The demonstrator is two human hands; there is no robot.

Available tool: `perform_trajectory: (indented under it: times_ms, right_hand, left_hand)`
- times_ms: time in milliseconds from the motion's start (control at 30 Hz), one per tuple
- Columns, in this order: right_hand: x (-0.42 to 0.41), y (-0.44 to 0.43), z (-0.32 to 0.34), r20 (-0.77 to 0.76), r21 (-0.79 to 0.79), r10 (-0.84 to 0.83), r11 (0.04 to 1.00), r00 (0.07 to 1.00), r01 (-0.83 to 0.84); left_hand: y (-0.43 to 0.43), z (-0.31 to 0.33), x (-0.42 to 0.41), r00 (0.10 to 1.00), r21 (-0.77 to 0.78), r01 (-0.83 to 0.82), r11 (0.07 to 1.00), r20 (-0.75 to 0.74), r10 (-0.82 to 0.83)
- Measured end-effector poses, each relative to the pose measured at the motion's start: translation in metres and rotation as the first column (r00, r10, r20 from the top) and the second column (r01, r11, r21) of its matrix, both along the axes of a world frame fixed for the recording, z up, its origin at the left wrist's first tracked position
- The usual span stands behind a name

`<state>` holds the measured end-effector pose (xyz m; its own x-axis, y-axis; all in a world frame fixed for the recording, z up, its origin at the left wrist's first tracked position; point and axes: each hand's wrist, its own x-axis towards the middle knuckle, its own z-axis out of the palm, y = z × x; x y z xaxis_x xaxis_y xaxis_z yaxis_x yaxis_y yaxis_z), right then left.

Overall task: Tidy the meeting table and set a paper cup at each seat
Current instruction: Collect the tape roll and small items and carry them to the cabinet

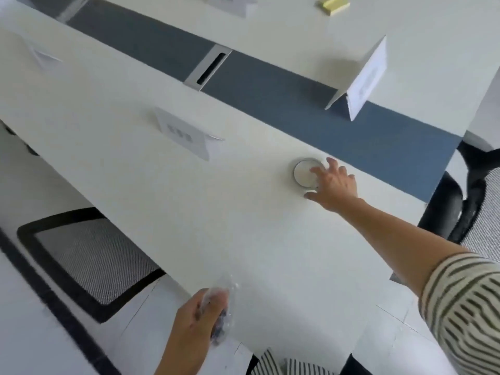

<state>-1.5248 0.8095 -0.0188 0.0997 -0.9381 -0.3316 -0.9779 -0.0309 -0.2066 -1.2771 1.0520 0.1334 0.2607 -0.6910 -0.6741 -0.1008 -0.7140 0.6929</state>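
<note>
A white paper cup (303, 173) stands upright on the white meeting table (189, 201), near the blue centre strip. My right hand (334, 185) reaches out to it with fingers spread over its right rim; whether they still touch the cup I cannot tell. My left hand (196, 318) is at the table's near edge and grips a crumpled clear plastic wrapper (223, 307) with something dark inside.
Folded white name cards stand on the table: one (184, 132) left of the cup, one (362, 77) across the blue strip (270, 87), others at the far left and top. A yellow sticky-note pad (333, 4) lies far back. Mesh chairs (89, 261) sit tucked at the left and right.
</note>
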Motion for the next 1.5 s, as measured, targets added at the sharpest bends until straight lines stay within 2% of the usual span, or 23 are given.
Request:
perform_trajectory:
  times_ms: [100, 200, 267, 367, 467, 567, 633, 767, 867, 933, 1033, 1133, 1267, 1367, 1500]
  right_hand:
    - [0.004, -0.008, -0.012, -0.018, -0.048, 0.03, 0.998, 0.999, -0.031]
    - [0.008, -0.005, -0.016, -0.047, -0.08, 0.053, 0.995, 0.997, -0.057]
    - [0.007, -0.002, -0.014, -0.024, -0.045, 0.057, 0.997, 0.998, -0.058]
    - [0.01, 0.01, 0.008, 0.147, 0.005, 0.022, 1.0, 0.989, -0.023]
    - [0.022, 0.043, 0.05, 0.353, -0.086, 0.05, 0.996, 0.934, -0.021]
    - [0.037, 0.099, 0.103, 0.527, -0.215, 0.181, 0.974, 0.83, -0.076]
    - [0.048, 0.141, 0.135, 0.571, -0.291, 0.298, 0.945, 0.765, -0.151]
    - [0.072, 0.212, 0.169, 0.505, -0.372, 0.465, 0.877, 0.727, -0.303]
    - [0.086, 0.243, 0.174, 0.417, -0.391, 0.522, 0.842, 0.744, -0.371]
    - [0.093, 0.256, 0.175, 0.363, -0.404, 0.542, 0.825, 0.758, -0.396]
    - [0.103, 0.272, 0.176, 0.295, -0.407, 0.568, 0.802, 0.768, -0.437]
    - [0.111, 0.289, 0.174, 0.297, -0.404, 0.6, 0.784, 0.743, -0.471]
    - [0.125, 0.307, 0.176, 0.378, -0.36, 0.653, 0.757, 0.656, -0.546]
    - [0.14, 0.32, 0.18, 0.45, -0.314, 0.688, 0.719, 0.569, -0.62]
    - [0.149, 0.337, 0.176, 0.649, -0.139, 0.554, 0.76, 0.521, -0.635]
  left_hand:
    - [0.012, 0.001, 0.0, 0.995, 0.015, -0.091, 0.996, 0.029, 0.09]
    - [0.015, 0.0, -0.001, 0.986, 0.011, -0.163, 0.987, -0.034, 0.163]
    - [0.012, 0.0, -0.003, 0.97, 0.022, -0.226, 0.974, -0.087, 0.227]
    - [0.006, 0.002, -0.005, 0.946, 0.024, -0.266, 0.964, -0.187, 0.266]
    - [-0.003, 0.005, 0.0, 0.92, 0.011, -0.294, 0.956, -0.267, 0.287]
    - [-0.012, 0.01, 0.006, 0.883, -0.016, -0.37, 0.929, -0.318, 0.346]
    - [-0.015, 0.015, 0.009, 0.879, -0.04, -0.381, 0.924, -0.324, 0.349]
    - [-0.01, 0.028, 0.014, 0.867, -0.067, -0.359, 0.931, -0.394, 0.306]
    - [0.006, 0.036, 0.019, 0.784, -0.047, -0.356, 0.933, -0.558, 0.271]
    - [0.018, 0.039, 0.023, 0.753, -0.037, -0.33, 0.943, -0.612, 0.24]
    - [0.037, 0.04, 0.029, 0.835, -0.118, -0.241, 0.963, -0.531, 0.144]
    - [0.061, 0.04, 0.033, 0.888, -0.18, -0.291, 0.94, -0.416, 0.195]
    - [0.102, 0.036, 0.044, 0.864, -0.191, -0.469, 0.862, -0.3, 0.404]
    - [0.136, 0.037, 0.053, 0.848, -0.282, -0.529, 0.8, -0.148, 0.509]
    - [0.192, 0.041, 0.061, 0.804, -0.369, -0.521, 0.77, 0.091, 0.588]
